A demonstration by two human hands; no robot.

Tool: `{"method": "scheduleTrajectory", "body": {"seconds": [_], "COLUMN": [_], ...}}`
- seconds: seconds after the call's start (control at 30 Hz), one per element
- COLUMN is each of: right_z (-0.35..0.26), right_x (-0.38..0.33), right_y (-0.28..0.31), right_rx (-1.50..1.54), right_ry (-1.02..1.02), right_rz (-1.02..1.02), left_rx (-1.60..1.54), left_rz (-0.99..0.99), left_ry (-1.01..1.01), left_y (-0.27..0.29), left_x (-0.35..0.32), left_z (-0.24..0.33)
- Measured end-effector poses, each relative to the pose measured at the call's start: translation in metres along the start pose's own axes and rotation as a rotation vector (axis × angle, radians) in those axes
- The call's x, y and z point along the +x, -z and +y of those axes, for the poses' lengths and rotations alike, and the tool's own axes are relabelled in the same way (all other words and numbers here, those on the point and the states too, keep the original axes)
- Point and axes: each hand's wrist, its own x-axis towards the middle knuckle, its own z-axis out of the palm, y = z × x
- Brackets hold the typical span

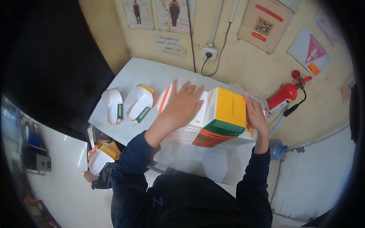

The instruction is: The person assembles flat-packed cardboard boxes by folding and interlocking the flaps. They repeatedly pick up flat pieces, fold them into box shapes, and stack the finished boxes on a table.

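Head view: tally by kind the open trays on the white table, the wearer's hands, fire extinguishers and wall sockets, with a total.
Open trays on the white table: 2
Hands, left hand and right hand: 2
Fire extinguisher: 1
Wall socket: 1
Total: 6

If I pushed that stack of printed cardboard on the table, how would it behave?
The stack of printed cardboard would probably feel heavy for its size, since many thin layers show along its near side. It may slide or fan apart, as no band shows around it. Single pieces likely bend easily, being thin.
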Motion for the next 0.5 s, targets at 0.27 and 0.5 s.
{"method": "scheduleTrajectory", "body": {"seconds": [0.27, 0.5], "right_z": [0.069, 0.087], "right_x": [0.007, -0.013], "right_y": [-0.032, -0.041], "right_rx": [0.039, 0.157], "right_ry": [0.093, 0.019], "right_rz": [0.094, 0.266], "left_rx": [-0.283, -0.594], "left_rz": [0.221, 0.272], "left_ry": [0.146, 0.218], "left_y": [-0.071, -0.092], "left_x": [-0.007, -0.018], "left_z": [-0.012, -0.006]}}
